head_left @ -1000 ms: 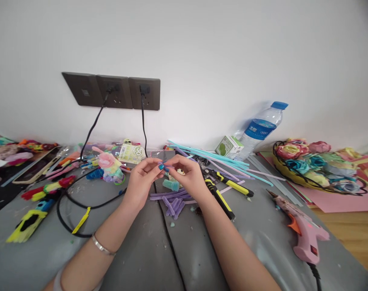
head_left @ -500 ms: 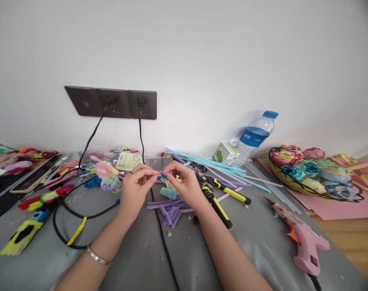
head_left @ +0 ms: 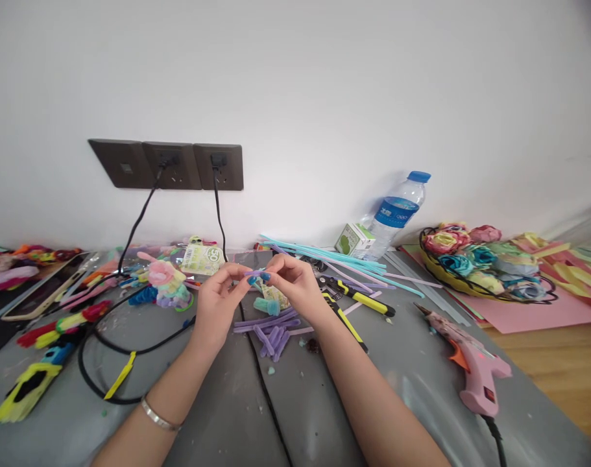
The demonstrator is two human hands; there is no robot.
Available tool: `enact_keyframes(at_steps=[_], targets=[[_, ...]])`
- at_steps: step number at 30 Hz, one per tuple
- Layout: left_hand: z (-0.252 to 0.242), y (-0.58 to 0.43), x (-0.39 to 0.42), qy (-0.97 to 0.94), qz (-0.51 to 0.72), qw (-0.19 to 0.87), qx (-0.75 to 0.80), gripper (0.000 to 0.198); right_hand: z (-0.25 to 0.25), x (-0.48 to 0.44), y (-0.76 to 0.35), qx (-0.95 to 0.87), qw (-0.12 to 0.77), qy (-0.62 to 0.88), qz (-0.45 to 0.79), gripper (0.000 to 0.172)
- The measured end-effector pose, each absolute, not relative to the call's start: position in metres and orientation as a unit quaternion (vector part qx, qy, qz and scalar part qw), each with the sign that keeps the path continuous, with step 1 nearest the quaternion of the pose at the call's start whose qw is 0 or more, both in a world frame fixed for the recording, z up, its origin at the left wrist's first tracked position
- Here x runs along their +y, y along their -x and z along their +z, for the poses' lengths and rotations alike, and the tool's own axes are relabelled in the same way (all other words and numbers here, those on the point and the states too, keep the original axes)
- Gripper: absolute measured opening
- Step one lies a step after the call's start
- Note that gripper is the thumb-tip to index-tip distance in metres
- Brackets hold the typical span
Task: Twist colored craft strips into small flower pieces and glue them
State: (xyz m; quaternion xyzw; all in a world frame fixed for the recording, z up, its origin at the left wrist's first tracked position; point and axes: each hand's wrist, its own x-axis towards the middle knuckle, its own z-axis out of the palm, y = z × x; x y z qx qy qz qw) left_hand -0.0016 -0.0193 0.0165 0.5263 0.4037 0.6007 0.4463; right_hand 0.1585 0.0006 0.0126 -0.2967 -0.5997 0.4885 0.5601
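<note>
Between the pinched fingertips of both hands is a short purple pipe cleaner, mostly covered by the fingers. My left hand grips it from the left, and my right hand from the right. Both are raised over the table. Just below them lie a small teal fuzzy piece and a pile of cut purple pipe cleaner pieces. Wire strippers with yellow and black handles rest beside my right wrist, partly hidden by the arm.
Long blue pipe cleaners lie behind the hands. A water bottle and small box stand near the wall. On the right are a pink glue gun and a flower basket. A black cable crosses the grey table.
The view has shifted slightly, so most things sit further left. My fingers have shifted on the purple pipe cleaner, and more of it shows between them.
</note>
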Motion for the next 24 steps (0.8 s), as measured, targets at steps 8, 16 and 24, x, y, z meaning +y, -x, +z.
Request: enact_keyframes(at_steps=[8, 16, 24], targets=[[0.024, 0.002, -0.018, -0.398, 0.586, 0.584, 0.396, 0.036, 0.019, -0.001, -0.162, -0.633, 0.504, 0.284, 0.514, 0.041], [0.029, 0.015, -0.008, -0.398, 0.601, 0.565, 0.402, 0.032, 0.021, -0.014, -0.162, -0.816, 0.199, 0.394, 0.373, 0.039], [0.021, 0.015, -0.006, -0.393, 0.591, 0.569, 0.416, 0.032, 0.024, -0.016, -0.162, -0.823, 0.157, 0.402, 0.369, 0.009]])
